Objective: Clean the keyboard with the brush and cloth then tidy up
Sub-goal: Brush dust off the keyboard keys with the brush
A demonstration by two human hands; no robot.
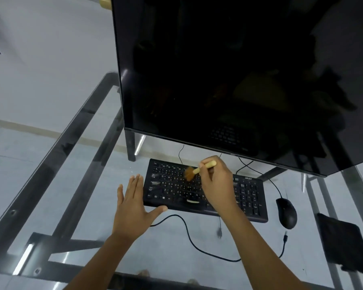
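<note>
Big dark monitor [228, 80] fills the top of my view, screen off, standing on a glass desk [50, 185] with a metal frame. Below it the black keyboard [249, 197] lies flat on the glass, its cable looping toward me. Black mouse [286, 213] just to the right of it, and a dark folded cloth [342, 243] further right near the desk edge, untouched as far as I can see.

My right hand [216, 183] is closed on the brush [199, 169], pale handle pinched in the fingers, bristles down on the upper middle rows of keys. My left hand [132, 206] is open and flat, fingers spread, holding nothing, thumb touching the keyboard's front left corner, probably steadying it.

Progress: brushing stage underway, I'd say early to mid. Some pale marks show on the left keys and spacebar. Cloth wipe and tidy-up are yet to come.
</note>
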